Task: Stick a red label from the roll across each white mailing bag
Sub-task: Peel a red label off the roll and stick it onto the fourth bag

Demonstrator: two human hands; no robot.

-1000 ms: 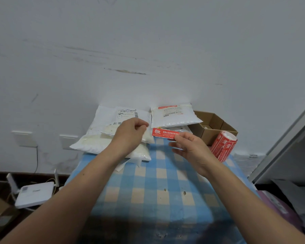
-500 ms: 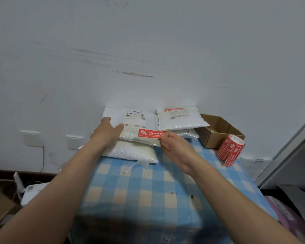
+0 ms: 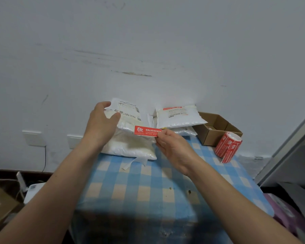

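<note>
Item 1. Left grip (image 3: 102, 124): I see it curled round the left end of the upper white mailing bag (image 3: 128, 118), thumb on the printed top face and fingers over the far edge. The bag is tilted, its near edge resting on the lower white mailing bag (image 3: 130, 147).

Item 2. Right grip (image 3: 173, 148): thumb and fingertips pinch the right end of a loose red label (image 3: 147, 130). The label is level and its left part overlaps the near edge of the upper bag. I cannot tell whether it is stuck down.

Item 3. Lower bag: flat on the bench (image 3: 148, 189), at the far left corner of the blue check cloth. A white backing strip (image 3: 130, 163) lies just in front of it.

Item 4. Second stack (image 3: 178, 118): white bags at the far middle of the bench, against the wall. I note a red strip (image 3: 172, 108) across the far end of the top one.

Item 5. Label roll (image 3: 228, 146): red, standing tilted at the right edge of the bench, a loose end hanging down, just beside an open cardboard box (image 3: 217, 133).

Item 6. Off the bench: two wall sockets (image 3: 32, 138) at left, and a white router (image 3: 32, 189) on the floor beneath them.
</note>
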